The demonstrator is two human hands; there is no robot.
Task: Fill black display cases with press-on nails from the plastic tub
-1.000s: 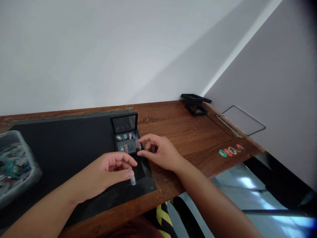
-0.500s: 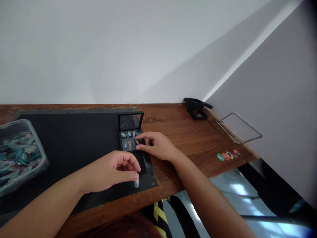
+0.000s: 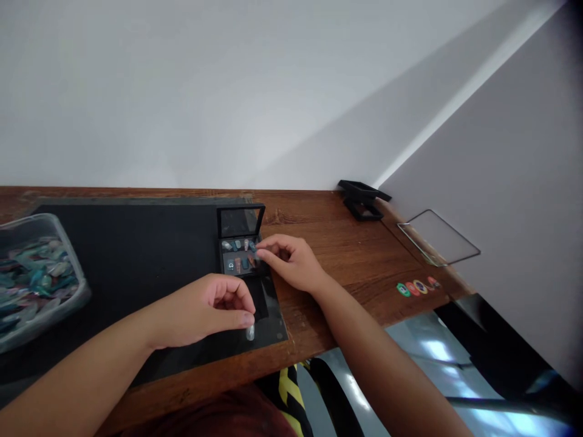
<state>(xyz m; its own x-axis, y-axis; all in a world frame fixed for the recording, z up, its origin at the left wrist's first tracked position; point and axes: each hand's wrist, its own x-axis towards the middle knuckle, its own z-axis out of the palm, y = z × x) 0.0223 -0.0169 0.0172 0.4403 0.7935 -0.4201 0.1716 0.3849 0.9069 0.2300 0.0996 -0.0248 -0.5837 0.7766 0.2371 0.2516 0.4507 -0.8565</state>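
Low over the front of the black mat, my left hand [image 3: 214,312] is closed, with a clear, glittery press-on nail [image 3: 250,333] at its thumb tip. An open small black case [image 3: 218,258] with a clear-windowed lid [image 3: 239,222] stands beyond it. Several press-on nails in blue, brown and silvery tones lie inside in two rows. My right hand [image 3: 291,261] is at the case's right side. Its thumb and forefinger are pinched on a blue press-on nail [image 3: 253,246] at the right end of the back row; the fingertips partly cover that corner.
A clear plastic tub [image 3: 75,273] full of loose press-on nails stands at left on the black mat [image 3: 150,243]. Black cases [image 3: 362,200] lie at the back right of the wooden table [image 3: 314,212]. Round stickers [image 3: 412,287] and a thin wire frame [image 3: 439,237] are at right.
My right hand has drawn back from the middle of the case to its right edge, uncovering the front-row nails. My left hand stays nearly still with its nail.
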